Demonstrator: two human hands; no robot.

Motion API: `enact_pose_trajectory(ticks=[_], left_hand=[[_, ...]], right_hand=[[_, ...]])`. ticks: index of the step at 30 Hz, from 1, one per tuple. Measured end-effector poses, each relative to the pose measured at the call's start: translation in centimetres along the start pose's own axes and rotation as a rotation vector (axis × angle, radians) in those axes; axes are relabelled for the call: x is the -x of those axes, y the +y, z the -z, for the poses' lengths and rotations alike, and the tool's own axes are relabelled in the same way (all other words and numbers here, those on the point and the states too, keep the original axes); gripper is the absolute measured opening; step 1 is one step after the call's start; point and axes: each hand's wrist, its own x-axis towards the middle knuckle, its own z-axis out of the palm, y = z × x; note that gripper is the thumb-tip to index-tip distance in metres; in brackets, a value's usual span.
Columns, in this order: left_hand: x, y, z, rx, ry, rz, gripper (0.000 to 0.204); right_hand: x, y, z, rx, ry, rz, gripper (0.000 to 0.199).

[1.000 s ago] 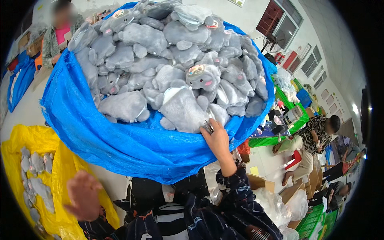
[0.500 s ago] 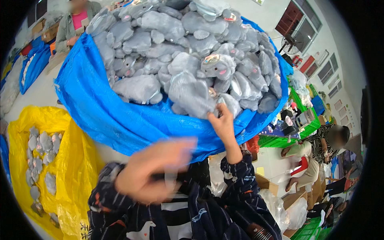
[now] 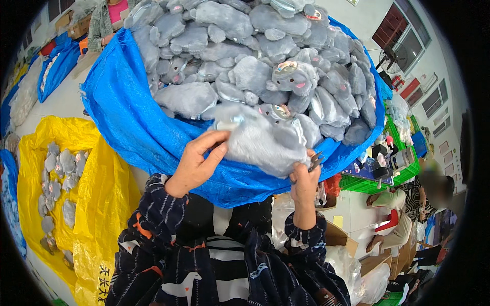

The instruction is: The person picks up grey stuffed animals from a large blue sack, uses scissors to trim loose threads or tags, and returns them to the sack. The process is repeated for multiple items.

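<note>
Between my hands is a grey plush toy (image 3: 263,148), stretched over the near rim of a blue woven sack. My left hand (image 3: 199,160) pinches its left end, near a pale ribbon-like band. At its right end, my right hand (image 3: 305,181) grips the fur and also holds a small dark pointed tool (image 3: 316,159) that looks like thread snips. Most of the tool is hidden in the fist. Heaped behind are many like toys, one with a pink-cheeked face (image 3: 295,79) turned up, filling the blue sack (image 3: 127,137).
To the left, a yellow sack (image 3: 97,204) has several smaller grey plush pieces (image 3: 69,211) in it. Green crates (image 3: 408,176) stand at the right, near a seated person (image 3: 413,199). Cardboard boxes and clear plastic bags (image 3: 347,262) lie at the lower right. Another person (image 3: 109,23) is at the far left.
My left hand has swung up from near my body and taken hold of the toy's left end. The toy is now turned lengthwise between both hands, and the dark tool has come into view.
</note>
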Motion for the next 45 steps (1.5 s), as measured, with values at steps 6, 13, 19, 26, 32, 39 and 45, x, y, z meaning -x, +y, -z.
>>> enact_pose_trajectory(ticks=[6, 13, 19, 26, 32, 39, 45], left_hand=[[-1.6, 0.3, 0.5, 0.064, -0.274, 0.178, 0.027], [-2.2, 0.3, -1.1, -0.321, -0.182, 0.146, 0.009], [-1.2, -0.2, -2.1, -0.447, -0.035, 0.061, 0.012], [-1.4, -0.1, -1.5, -0.183, -0.457, 0.134, 0.009], [-1.2, -1.6, -1.4, 0.076, -0.643, 0.468, 0.025], [-0.2, -1.6, -3.2, -0.015, -0.473, 0.237, 0.028], [0.7, -1.8, -3.2, -0.306, -0.38, -0.102, 0.024]], right_hand=[[-0.4, 2.0, 0.8, -0.133, 0.086, -0.111, 0.03], [-0.9, 3.1, 1.4, -0.088, 0.046, -0.138, 0.033], [-1.0, 3.3, 1.6, -0.076, 0.029, -0.108, 0.033], [-1.1, 3.6, 1.8, -0.071, 0.043, -0.067, 0.03], [-1.1, 3.9, 2.1, 0.015, -0.003, -0.027, 0.029], [-1.4, 4.6, 2.6, 0.027, -0.01, 0.004, 0.023], [-1.3, 4.6, 2.6, 0.138, -0.002, 0.056, 0.019]])
